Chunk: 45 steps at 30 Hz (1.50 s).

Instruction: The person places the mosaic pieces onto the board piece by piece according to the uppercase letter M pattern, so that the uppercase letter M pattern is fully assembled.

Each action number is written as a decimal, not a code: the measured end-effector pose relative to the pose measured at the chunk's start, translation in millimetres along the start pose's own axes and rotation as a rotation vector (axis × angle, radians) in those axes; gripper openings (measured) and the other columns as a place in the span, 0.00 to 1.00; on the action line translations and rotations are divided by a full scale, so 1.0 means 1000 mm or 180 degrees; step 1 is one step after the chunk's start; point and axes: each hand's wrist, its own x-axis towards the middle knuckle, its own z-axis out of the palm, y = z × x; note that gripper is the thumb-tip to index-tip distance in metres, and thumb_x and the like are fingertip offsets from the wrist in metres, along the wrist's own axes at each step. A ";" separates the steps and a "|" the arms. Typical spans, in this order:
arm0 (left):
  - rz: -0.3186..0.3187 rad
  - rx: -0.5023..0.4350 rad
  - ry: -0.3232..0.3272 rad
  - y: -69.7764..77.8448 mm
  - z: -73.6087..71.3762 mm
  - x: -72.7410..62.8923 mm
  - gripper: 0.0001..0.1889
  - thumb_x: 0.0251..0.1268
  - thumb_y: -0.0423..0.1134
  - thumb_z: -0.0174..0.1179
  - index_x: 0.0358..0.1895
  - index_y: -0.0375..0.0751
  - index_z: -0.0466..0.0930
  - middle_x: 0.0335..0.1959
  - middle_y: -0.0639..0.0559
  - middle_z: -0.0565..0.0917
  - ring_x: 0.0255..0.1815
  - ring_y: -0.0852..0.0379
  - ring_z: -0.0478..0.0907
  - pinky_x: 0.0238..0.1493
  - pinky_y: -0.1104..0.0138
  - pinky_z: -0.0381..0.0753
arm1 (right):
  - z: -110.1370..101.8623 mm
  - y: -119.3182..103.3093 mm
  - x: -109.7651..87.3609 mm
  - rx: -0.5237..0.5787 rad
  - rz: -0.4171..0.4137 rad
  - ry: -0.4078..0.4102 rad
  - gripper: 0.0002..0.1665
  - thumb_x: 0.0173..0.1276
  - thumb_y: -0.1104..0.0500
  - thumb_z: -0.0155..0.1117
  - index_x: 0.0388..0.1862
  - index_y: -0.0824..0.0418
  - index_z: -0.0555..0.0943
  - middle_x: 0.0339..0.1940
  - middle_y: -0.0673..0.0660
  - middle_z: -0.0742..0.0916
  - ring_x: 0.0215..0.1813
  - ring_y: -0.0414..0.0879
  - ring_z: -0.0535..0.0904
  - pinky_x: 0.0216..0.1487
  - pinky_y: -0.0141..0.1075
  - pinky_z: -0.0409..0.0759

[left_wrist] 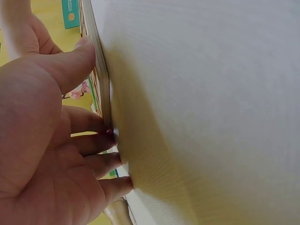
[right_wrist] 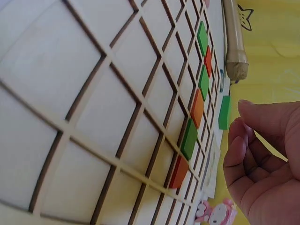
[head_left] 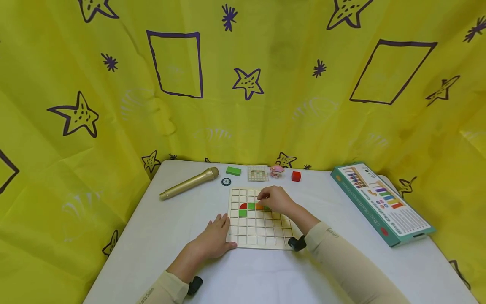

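A pale wooden grid board [head_left: 260, 230] lies on the table. Its cells hold a red rounded tile [head_left: 243, 206], green tiles [head_left: 242, 213], an orange tile [head_left: 259, 207] and a red-orange tile [right_wrist: 179, 171] at the row's end. My left hand [head_left: 213, 240] rests at the board's left front corner, fingers fairly straight along the left edge and thumb by the front edge. Above the tile row hovers my right hand [head_left: 276, 199], its fingers loosely bent. In the right wrist view, nothing shows between thumb and fingertips, and the hand is apart from the tiles.
Behind the board are a gold microphone [head_left: 190, 184], a green block [head_left: 233, 171], a round black disc [head_left: 226, 181], a grid picture card [head_left: 258, 173], a pink figurine [head_left: 276, 171] and a red cube [head_left: 296, 176]. A game box [head_left: 383, 202] lies at the right; yellow curtain surrounds the table.
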 end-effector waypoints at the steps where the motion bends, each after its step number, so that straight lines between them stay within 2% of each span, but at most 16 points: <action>1: -0.0003 0.0008 -0.0001 0.000 0.000 0.000 0.46 0.68 0.57 0.63 0.76 0.26 0.57 0.78 0.34 0.57 0.79 0.37 0.50 0.74 0.44 0.58 | -0.002 0.002 -0.001 0.0003 0.0015 0.0009 0.05 0.68 0.62 0.70 0.41 0.60 0.87 0.34 0.50 0.85 0.37 0.47 0.77 0.39 0.37 0.79; 12: -0.0013 -0.0055 0.0046 0.001 -0.002 -0.003 0.46 0.67 0.55 0.64 0.75 0.24 0.58 0.78 0.33 0.58 0.79 0.36 0.51 0.74 0.43 0.58 | -0.021 0.021 -0.007 -0.0097 0.0185 0.0130 0.06 0.69 0.61 0.69 0.42 0.61 0.87 0.35 0.52 0.85 0.38 0.48 0.76 0.38 0.38 0.79; 24: 0.0003 -0.0078 0.0047 0.000 0.000 -0.002 0.45 0.67 0.55 0.64 0.75 0.24 0.58 0.78 0.32 0.58 0.79 0.36 0.51 0.74 0.43 0.57 | -0.034 0.040 -0.021 -0.0068 0.0378 0.0156 0.07 0.69 0.62 0.68 0.44 0.62 0.87 0.37 0.53 0.85 0.42 0.50 0.77 0.47 0.41 0.80; 40: -0.0019 -0.0076 -0.0005 0.000 0.002 0.000 0.46 0.67 0.56 0.64 0.76 0.26 0.57 0.78 0.33 0.56 0.80 0.37 0.50 0.74 0.44 0.56 | -0.052 0.068 -0.037 -0.0075 0.0475 0.0230 0.07 0.69 0.61 0.68 0.44 0.63 0.86 0.38 0.56 0.85 0.41 0.51 0.77 0.39 0.37 0.81; 45: -0.0046 -0.0069 -0.0004 0.001 0.001 0.000 0.46 0.67 0.56 0.64 0.76 0.26 0.57 0.78 0.34 0.57 0.80 0.37 0.50 0.74 0.44 0.56 | -0.054 0.077 -0.041 -0.0039 0.0601 0.0204 0.08 0.69 0.61 0.68 0.44 0.62 0.86 0.38 0.55 0.84 0.40 0.51 0.77 0.39 0.35 0.81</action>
